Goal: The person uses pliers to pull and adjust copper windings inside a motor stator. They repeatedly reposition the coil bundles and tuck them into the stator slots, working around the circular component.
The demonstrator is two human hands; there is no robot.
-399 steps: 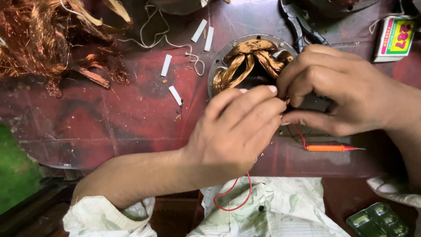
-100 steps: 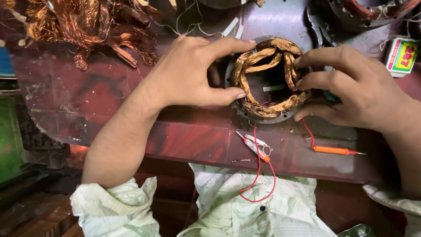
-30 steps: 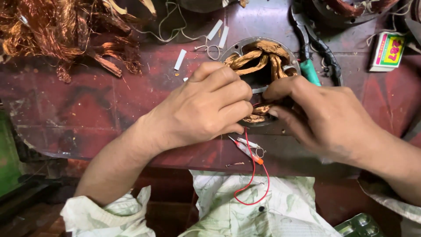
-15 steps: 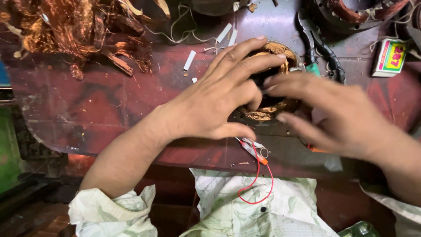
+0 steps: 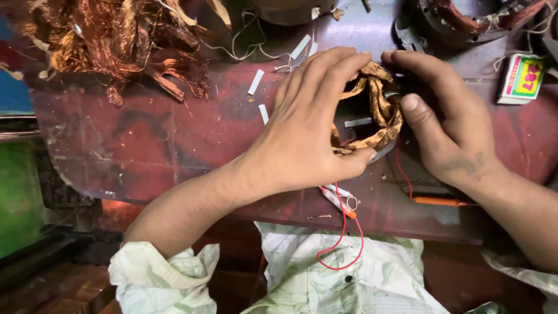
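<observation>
grip, left: left hand (image 5: 311, 125) lies curled over the near-left side of the wound stator (image 5: 372, 110), fingers over its top, thumb tucked under the lower rim; clamped on it as far as i can see.
grip, right: right hand (image 5: 444, 125) closes on the far side of the same ring, thumb pressed at the inner edge of the copper coils (image 5: 381, 99).
where it sits: stator rests on the red table (image 5: 139, 145), held between both hands.
risk, windings: i judge a hard thumb push could nick or bend the coils.
risk, lead: red wire (image 5: 343, 232) trails from under the left grip down over the table edge toward the lap; turning the ring could snag or tug it.
risk, tool: orange-handled probe (image 5: 442, 201) lies just under the right wrist and could roll off.
edges: table edge runs just below both wrists.
open room: bare table left of the left grip; scrap copper pile (image 5: 116, 40) beyond it; small box (image 5: 520, 78) right of the right grip.
</observation>
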